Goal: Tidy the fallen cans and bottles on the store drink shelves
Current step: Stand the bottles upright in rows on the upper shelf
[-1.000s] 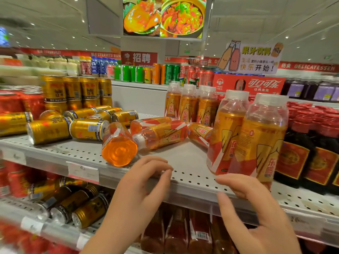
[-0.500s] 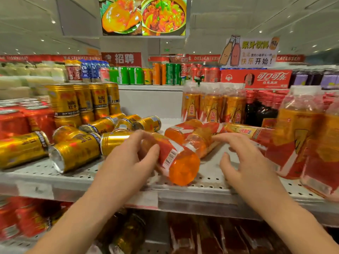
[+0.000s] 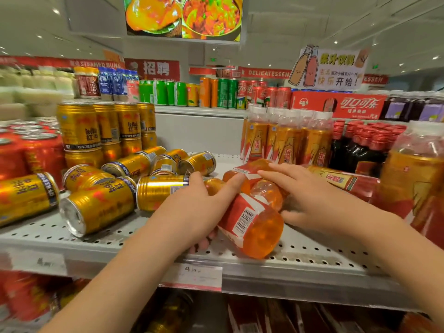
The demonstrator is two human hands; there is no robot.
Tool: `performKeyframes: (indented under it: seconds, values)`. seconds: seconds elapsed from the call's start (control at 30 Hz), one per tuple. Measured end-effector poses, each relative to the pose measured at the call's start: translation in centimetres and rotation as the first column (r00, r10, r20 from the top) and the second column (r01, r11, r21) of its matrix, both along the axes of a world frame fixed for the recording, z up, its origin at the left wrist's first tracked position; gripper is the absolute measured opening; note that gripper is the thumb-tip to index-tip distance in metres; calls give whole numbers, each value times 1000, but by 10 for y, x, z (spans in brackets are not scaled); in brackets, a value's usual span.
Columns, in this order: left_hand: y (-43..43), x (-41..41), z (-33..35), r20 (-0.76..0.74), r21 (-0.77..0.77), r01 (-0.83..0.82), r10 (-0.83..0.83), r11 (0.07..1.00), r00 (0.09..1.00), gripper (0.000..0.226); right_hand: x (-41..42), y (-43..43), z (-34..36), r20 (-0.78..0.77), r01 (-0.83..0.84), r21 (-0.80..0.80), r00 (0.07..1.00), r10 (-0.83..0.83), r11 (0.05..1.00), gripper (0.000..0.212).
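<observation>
Head view: early stage. Left grip (image 3: 192,207) curls round fallen bottle (image 3: 249,227) at shelf (image 3: 144,239) front edge. Right grip (image 3: 312,195) lies flat-fingered on second bottle (image 3: 266,192) just behind. Neither upright yet. Gold cans (image 3: 96,207) toppled left; third bottle (image 3: 348,181) down right.

A white ceiling (image 3: 312,25) set with small recessed lights (image 3: 56,11) runs overhead, and a bright screen (image 3: 183,16) showing cooked dishes hangs from it. Red banners (image 3: 264,73) with white lettering line the far wall, one reading DELICATESSEN. A paper sign (image 3: 329,68) with two cartoon bottles stands above the far display. In front, a grey perforated metal shelf (image 3: 312,251) carries a price tag (image 3: 199,272) on its front rail.
</observation>
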State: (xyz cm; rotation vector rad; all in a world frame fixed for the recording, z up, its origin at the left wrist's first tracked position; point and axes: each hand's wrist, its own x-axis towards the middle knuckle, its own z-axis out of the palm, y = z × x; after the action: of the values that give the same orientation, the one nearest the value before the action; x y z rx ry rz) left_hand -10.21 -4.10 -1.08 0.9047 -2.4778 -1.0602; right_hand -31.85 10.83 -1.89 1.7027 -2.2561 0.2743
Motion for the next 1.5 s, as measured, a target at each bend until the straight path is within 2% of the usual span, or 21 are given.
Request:
performKeyframes:
  seconds: [0.1, 0.27, 0.4, 0.53, 0.7, 0.8, 0.93, 1.07, 1.2, 1.23, 1.37, 1.4, 1.5]
  values:
    - [-4, -4, 2, 15, 86, 10, -11, 996, 1000, 107, -5, 1, 4, -14, -51, -8, 999, 51, 999, 82]
    - [-9, 1, 1, -86, 301, 37, -12, 953, 996, 84, -3, 1, 3, -21, -72, -119, 997, 70, 990, 76]
    - [-2, 6, -8, -252, 446, 84, 35, 891, 967, 71, 3, 1, 4, 134, -77, -311, 983, 124, 947, 67]
    - [11, 7, -15, -421, 450, 124, 88, 884, 903, 74, 11, 8, 10, 296, -41, -520, 928, 225, 853, 58]
    - [19, 7, -12, -605, 278, 114, 82, 954, 792, 81, 22, 17, 16, 404, 46, -648, 867, 293, 760, 44]
    - [17, -1, -10, -657, 149, 93, 28, 984, 753, 80, 23, 21, 17, 508, 166, -655, 818, 268, 737, 48]
    - [15, -17, -8, -628, -33, 86, -88, 996, 774, 68, 21, 26, 19, 595, 272, -621, 774, 217, 735, 46]
    - [17, -27, -10, -571, -213, 66, -178, 975, 801, 73, 29, 26, 19, 611, 274, -601, 763, 211, 751, 39]
    - [23, -25, -5, -543, -322, 53, -230, 945, 808, 56, 36, 26, 13, 619, 265, -558, 764, 181, 786, 35]
    - [23, -22, -3, -523, -359, 34, -231, 933, 820, 54, 37, 27, 11, 621, 266, -554, 764, 178, 789, 39]
    - [9, -7, -3, -433, -491, -76, -167, 868, 886, 53, 44, 20, 4, 664, 307, -563, 721, 199, 767, 81]
    - [5, -4, -3, -422, -512, -94, -154, 854, 893, 57, 48, 17, 3, 672, 313, -566, 711, 208, 763, 81]
    - [-2, 4, 1, -408, -540, -136, -117, 831, 905, 57, 59, 5, 2, 680, 296, -558, 698, 223, 775, 62]
